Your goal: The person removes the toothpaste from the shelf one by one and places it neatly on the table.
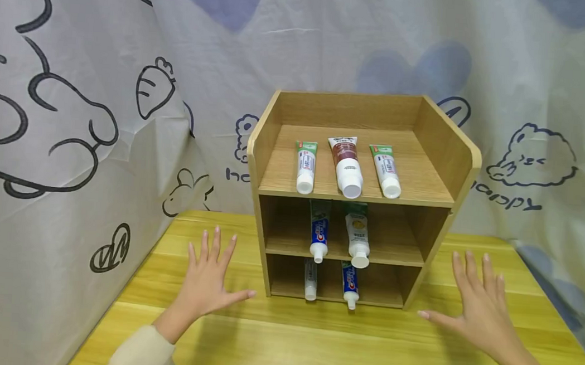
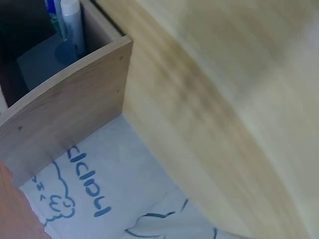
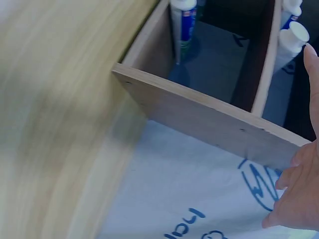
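Observation:
My left hand (image 1: 207,286) is held over the table to the left of a wooden shelf (image 1: 354,198), fingers spread and holding nothing. To the right of the shelf, my right hand (image 1: 483,308) is likewise spread and bare. The top tier bears two green-and-white toothpaste tubes (image 1: 306,164) with a larger brown-and-white tube (image 1: 346,166) between them. On the middle tier lie a blue Crest-style tube (image 1: 320,229) and a white-and-green tube (image 1: 357,231). Below them are a small pale tube (image 1: 310,278) and another blue tube (image 1: 350,281). Every cap points forward.
The shelf stands on a yellow wood-grain table (image 1: 313,340). Behind and to the left hangs a white curtain (image 1: 219,61) with cartoon drawings. In the right wrist view, the shelf's side panel (image 3: 209,112) stands beside my right hand.

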`<action>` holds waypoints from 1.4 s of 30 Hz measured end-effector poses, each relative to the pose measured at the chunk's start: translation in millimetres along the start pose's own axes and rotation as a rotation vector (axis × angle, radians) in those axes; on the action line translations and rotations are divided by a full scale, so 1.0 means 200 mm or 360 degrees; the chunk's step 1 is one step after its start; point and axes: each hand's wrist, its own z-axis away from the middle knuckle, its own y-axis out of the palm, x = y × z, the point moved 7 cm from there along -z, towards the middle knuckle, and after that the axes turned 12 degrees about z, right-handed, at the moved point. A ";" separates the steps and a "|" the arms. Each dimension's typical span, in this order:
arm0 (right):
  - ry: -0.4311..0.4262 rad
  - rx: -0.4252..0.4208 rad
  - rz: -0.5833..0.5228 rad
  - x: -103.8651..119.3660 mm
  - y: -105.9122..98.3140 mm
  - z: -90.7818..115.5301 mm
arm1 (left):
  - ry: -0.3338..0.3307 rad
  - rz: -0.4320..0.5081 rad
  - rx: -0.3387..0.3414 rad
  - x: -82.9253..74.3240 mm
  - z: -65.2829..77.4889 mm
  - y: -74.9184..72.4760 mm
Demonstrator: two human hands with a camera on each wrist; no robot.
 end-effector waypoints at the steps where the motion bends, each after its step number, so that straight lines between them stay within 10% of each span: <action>1: -0.0002 -0.0006 -0.0003 0.01 -0.02 -0.01 | -0.0001 -0.0009 -0.0001 0.00 -0.01 -0.01; 17: -0.0129 -0.0399 -0.0084 0.08 -0.33 -0.07 | -0.0008 0.0035 -0.0037 -0.09 -0.17 -0.27; 22: -0.0177 -0.0593 -0.0242 0.11 -0.41 -0.08 | -0.0130 0.0245 -0.0003 -0.10 -0.26 -0.36; 29: -0.0207 -0.0811 -0.0348 0.19 -0.52 -0.11 | -0.0283 0.0912 0.0065 -0.13 -0.34 -0.49; 42: -0.0253 -0.1055 -0.0433 0.32 -0.63 -0.21 | -0.0182 0.1020 -0.0114 -0.23 -0.48 -0.68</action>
